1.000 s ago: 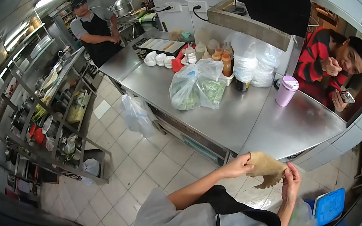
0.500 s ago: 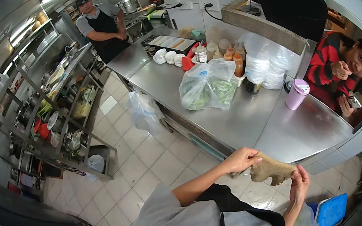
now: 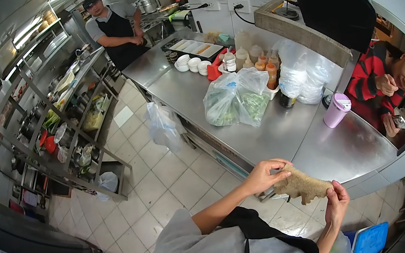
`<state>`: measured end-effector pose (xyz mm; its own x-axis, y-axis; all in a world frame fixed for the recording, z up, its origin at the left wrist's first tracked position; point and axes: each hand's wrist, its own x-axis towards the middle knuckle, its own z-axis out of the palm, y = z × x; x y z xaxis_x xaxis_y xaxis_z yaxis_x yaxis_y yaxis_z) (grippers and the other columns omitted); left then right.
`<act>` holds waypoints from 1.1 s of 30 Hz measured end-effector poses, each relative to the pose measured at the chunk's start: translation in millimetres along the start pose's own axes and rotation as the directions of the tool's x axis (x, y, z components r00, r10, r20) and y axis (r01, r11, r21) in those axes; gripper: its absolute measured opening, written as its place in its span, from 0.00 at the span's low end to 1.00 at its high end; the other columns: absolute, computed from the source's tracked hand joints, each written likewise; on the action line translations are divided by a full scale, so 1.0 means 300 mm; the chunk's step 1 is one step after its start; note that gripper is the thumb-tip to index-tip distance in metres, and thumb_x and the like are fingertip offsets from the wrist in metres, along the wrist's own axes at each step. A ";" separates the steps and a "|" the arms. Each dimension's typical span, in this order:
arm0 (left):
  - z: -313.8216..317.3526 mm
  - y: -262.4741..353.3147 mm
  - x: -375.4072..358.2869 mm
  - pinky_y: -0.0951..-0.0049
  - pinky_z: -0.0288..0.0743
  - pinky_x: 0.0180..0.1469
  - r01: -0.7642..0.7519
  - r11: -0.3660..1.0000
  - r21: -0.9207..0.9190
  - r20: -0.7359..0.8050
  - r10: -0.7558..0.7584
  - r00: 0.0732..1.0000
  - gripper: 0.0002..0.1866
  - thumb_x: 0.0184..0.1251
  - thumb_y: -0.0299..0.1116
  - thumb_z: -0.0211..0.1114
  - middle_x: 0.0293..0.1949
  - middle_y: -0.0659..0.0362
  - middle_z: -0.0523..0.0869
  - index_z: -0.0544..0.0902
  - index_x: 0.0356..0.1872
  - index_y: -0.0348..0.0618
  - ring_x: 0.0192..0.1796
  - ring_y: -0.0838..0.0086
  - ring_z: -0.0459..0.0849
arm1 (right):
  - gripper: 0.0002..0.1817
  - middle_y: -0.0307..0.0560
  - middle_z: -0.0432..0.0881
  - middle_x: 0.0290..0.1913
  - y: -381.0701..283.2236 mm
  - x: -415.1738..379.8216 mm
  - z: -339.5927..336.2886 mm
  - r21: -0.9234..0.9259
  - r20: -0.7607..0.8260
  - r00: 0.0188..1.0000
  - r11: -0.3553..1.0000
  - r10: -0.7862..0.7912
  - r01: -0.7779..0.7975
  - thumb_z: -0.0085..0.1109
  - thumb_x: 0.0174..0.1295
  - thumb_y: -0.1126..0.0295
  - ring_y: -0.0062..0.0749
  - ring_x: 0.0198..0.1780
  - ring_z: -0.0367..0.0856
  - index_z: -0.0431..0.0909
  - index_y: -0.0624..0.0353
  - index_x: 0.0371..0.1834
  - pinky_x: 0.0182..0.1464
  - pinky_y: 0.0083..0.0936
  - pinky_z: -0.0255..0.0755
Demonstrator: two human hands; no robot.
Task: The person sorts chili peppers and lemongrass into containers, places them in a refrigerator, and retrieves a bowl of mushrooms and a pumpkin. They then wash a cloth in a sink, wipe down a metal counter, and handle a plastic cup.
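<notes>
A tan, ragged-edged piece of cloth or sponge-like material (image 3: pixel 301 185) is stretched between my two hands, just off the front edge of the steel counter (image 3: pixel 316 154). My left hand (image 3: pixel 268 175) pinches its upper left corner. At its right end, my right hand (image 3: pixel 337 199) grips it between thumb and fingers. The lower edge of the piece is uneven and hangs free. What exactly it is made of, I cannot tell.
Bagged greens (image 3: pixel 235 101), a purple cup (image 3: pixel 337 110), sauce bottles (image 3: pixel 271 75) and white bowls (image 3: pixel 194 65) stand on the counter. One person (image 3: pixel 118 34) stands at the back; another (image 3: pixel 373 77) leans at the right opening. Metal shelves (image 3: pixel 63 123) stand left; a blue lid (image 3: pixel 371 241) lies below right.
The view has shifted slightly. My hands still hold the tan piece, which has tilted a little, and my left hand has moved slightly up and left.
</notes>
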<state>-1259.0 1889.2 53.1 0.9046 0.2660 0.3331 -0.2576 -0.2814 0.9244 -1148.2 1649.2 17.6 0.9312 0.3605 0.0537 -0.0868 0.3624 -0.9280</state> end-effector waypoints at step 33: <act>0.080 -0.094 0.079 0.75 0.61 0.58 0.385 0.810 -0.442 0.377 -0.222 0.899 0.35 0.55 0.29 0.64 0.53 0.61 0.68 0.55 0.61 0.38 0.55 0.78 0.66 | 0.24 0.47 0.72 0.51 0.163 0.089 -0.002 0.253 0.322 0.887 0.873 0.330 -0.417 0.47 0.64 0.61 0.32 0.51 0.71 0.60 0.65 0.58 0.57 0.28 0.62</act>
<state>-1222.3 1881.2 30.6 0.9986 -0.0461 0.0242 -0.0102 0.2821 0.9593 -1127.3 1675.9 -26.5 0.6837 0.7162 -0.1399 -0.5534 0.3840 -0.7391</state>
